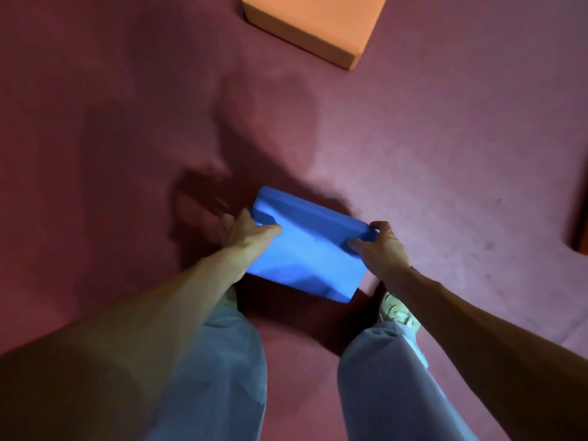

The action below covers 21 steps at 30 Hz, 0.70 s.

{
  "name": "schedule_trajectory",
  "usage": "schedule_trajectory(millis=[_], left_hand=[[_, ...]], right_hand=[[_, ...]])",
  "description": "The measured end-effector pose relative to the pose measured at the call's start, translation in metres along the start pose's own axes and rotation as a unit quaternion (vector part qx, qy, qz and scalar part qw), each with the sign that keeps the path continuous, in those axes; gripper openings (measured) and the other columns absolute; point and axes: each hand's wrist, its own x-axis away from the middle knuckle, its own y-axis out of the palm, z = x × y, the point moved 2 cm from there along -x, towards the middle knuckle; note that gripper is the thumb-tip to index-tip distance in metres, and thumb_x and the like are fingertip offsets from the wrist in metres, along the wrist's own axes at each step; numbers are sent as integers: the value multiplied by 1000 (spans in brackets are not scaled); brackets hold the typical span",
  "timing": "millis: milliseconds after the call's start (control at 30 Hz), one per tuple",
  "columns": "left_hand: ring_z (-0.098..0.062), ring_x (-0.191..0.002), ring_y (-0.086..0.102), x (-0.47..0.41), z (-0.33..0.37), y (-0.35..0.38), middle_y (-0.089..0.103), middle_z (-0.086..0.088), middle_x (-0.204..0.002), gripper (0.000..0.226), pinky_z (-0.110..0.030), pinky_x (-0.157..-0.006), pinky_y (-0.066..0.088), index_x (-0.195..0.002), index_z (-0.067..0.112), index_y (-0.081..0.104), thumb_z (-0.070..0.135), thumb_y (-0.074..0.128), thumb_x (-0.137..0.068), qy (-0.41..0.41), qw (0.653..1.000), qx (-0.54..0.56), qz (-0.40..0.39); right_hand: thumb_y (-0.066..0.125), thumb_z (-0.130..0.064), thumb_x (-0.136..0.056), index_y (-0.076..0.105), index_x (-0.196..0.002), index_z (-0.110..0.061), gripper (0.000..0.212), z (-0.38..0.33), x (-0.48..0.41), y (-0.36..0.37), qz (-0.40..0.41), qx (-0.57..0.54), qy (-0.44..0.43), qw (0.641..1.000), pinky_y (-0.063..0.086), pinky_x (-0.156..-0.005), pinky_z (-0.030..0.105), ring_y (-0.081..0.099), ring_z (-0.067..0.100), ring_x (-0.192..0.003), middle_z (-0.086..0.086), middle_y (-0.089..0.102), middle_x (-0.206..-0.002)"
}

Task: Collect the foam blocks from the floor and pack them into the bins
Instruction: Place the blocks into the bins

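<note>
A flat blue foam block [308, 249] is held between both hands just in front of my feet, over the dark red carpet. My left hand [246, 235] grips its left edge, thumb lying on the top face and fingers under it. My right hand [380, 246] grips the right edge the same way, thumb on top and fingers curled round the side. An orange foam block [313, 25] lies on the carpet at the top of the view, cut off by the frame edge. No bin is in view.
My legs in light jeans and a pale shoe [397, 313] stand below the blue block. A dark object [580, 227] shows at the right edge. Red carpet [111, 138] spreads around.
</note>
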Motion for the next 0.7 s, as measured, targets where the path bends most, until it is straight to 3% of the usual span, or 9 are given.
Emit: schedule_trajectory(millis=[133,267,333,467,533,600,700], left_hand=[[-27,-120,46,12,19,-71,39,-10,-134,68,-33,-99,41,-128,20,46,34,80,-71,36,997,62,26],[-24,-105,55,17,36,-152,51,-5,-118,67,-31,-84,43,-114,18,35,26,83,-68,61,989,133,16],[-23,-108,56,18,39,-193,51,-3,-115,73,-33,-89,45,-115,16,33,26,86,-66,70,988,138,19],[-21,-117,53,20,51,-259,50,-1,-130,99,-36,-100,45,-133,17,39,37,91,-52,92,989,109,39],[-23,-119,52,18,65,-278,52,-4,-129,97,-38,-100,45,-130,17,47,47,89,-48,90,990,79,73],[-27,-125,47,16,84,-286,46,-6,-133,98,-42,-102,42,-130,17,43,50,87,-50,61,988,68,121],[-31,-131,37,5,116,-285,37,-11,-137,96,-48,-106,35,-132,15,38,50,85,-56,23,981,51,188]], right_hand=[[61,-31,-91,40,-141,-18,55,-69,24,-20,21,48,-61,997,36,-71,21,47,24,-87,15,43,-131],[60,-24,-90,43,-140,-21,53,-155,52,-21,40,35,-97,994,40,-77,27,53,28,-101,13,42,-132],[60,-21,-87,48,-136,-23,51,-196,61,-18,34,49,-113,992,40,-73,27,57,29,-100,12,52,-127],[64,-20,-86,56,-121,-19,36,-271,78,-26,-6,76,-150,986,43,-63,25,56,24,-92,7,60,-110],[62,-20,-88,53,-128,-20,41,-301,81,-38,1,110,-165,980,44,-74,25,56,25,-104,9,55,-123],[62,-20,-87,47,-137,-18,52,-327,74,-51,16,132,-177,975,42,-87,27,54,26,-116,9,48,-137],[65,-19,-83,44,-137,-15,58,-353,47,-74,21,147,-183,972,46,-89,33,57,31,-112,11,45,-138]])
